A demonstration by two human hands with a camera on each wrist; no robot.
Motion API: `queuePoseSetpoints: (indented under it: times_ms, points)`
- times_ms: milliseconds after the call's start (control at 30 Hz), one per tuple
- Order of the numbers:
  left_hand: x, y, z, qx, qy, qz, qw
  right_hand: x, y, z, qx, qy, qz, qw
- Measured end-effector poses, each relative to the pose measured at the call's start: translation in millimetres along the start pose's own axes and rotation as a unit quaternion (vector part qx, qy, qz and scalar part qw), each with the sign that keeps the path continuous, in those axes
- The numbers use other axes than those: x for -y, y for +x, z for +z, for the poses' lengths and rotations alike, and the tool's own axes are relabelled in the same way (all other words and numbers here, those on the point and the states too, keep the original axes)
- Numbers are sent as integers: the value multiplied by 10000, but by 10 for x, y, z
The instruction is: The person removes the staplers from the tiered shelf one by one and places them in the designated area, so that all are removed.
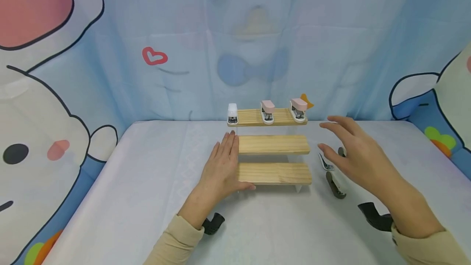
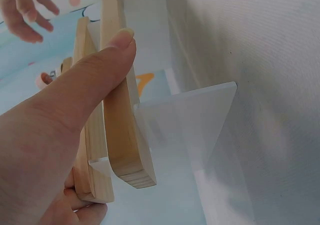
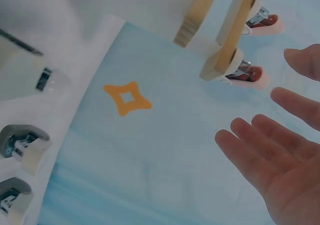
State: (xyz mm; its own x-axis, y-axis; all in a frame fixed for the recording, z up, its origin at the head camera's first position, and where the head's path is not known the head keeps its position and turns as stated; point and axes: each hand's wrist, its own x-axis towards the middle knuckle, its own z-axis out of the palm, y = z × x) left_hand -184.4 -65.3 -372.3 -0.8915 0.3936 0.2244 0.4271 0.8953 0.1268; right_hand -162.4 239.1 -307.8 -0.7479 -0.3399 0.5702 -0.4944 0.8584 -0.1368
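Note:
My left hand [image 1: 222,165] lies along the left end of a three-tier wooden display rack [image 1: 274,174]. Its fingers are straight in the head view, and the thumb [image 2: 102,67] presses on the lowest board. Two pink-topped staplers [image 1: 268,111] and one white-topped stapler [image 1: 232,113] stand on the top board. My right hand [image 1: 355,156] hovers right of the rack with fingers spread and relaxed, holding nothing. Beneath it, a white stapler [image 1: 325,162] and grey-and-white staplers [image 1: 335,185] are on the table, partly hidden by the hand.
A white cloth covers the table [image 1: 154,191]. Behind it hangs a light blue cartoon curtain [image 1: 184,85]. Clear side panels [image 2: 195,120] support the rack's boards. Black wrist mounts [image 1: 213,223] show near both sleeves.

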Motion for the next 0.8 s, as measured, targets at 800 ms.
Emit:
queuePoseSetpoints:
  times_ms: [800]
  points:
    - [-2,-6,-1,-113,-20,62,9999,91,454,142,-176,352,179,9991]
